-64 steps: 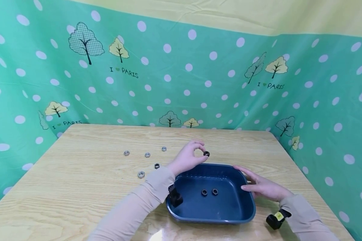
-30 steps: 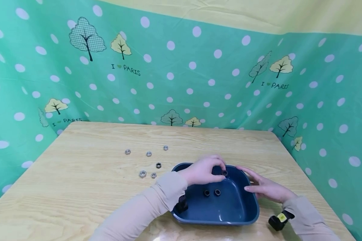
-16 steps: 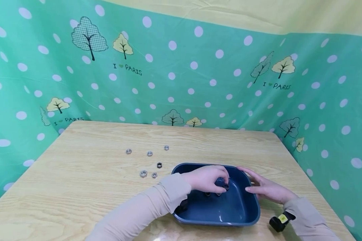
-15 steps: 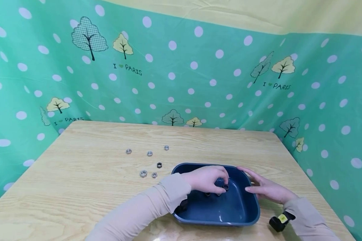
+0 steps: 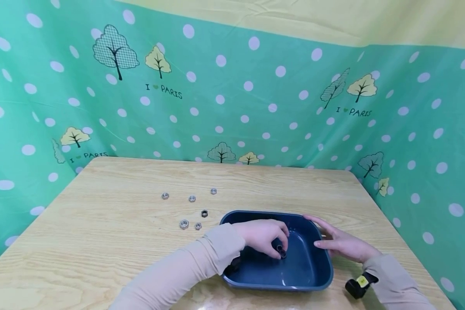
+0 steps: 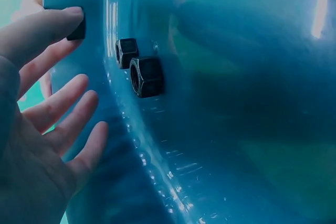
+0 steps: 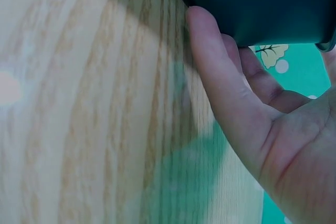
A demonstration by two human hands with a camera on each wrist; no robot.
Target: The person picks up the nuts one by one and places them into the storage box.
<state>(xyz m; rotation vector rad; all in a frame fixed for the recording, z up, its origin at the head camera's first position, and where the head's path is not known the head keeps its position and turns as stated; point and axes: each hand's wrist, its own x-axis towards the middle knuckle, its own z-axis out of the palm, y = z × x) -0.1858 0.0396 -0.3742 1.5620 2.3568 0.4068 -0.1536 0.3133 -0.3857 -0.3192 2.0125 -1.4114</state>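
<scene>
High up and well back goes the head camera, looking forward and down over most of the table (image 5: 120, 206), with the curtain (image 5: 201, 103) spread across 12 o'clock and the tub (image 5: 302, 258) out at 5! Over to the left wrist, right in close, facing into the tub: left hand (image 6: 42, 150) at 8, two nuts (image 6: 147, 77) between 10 and 11. Right wrist, near as well, table filling 9, right hand (image 7: 262, 129) at 4, the tub's outside at 1. All three share the tub; head and right wrist share table and curtain too.
</scene>
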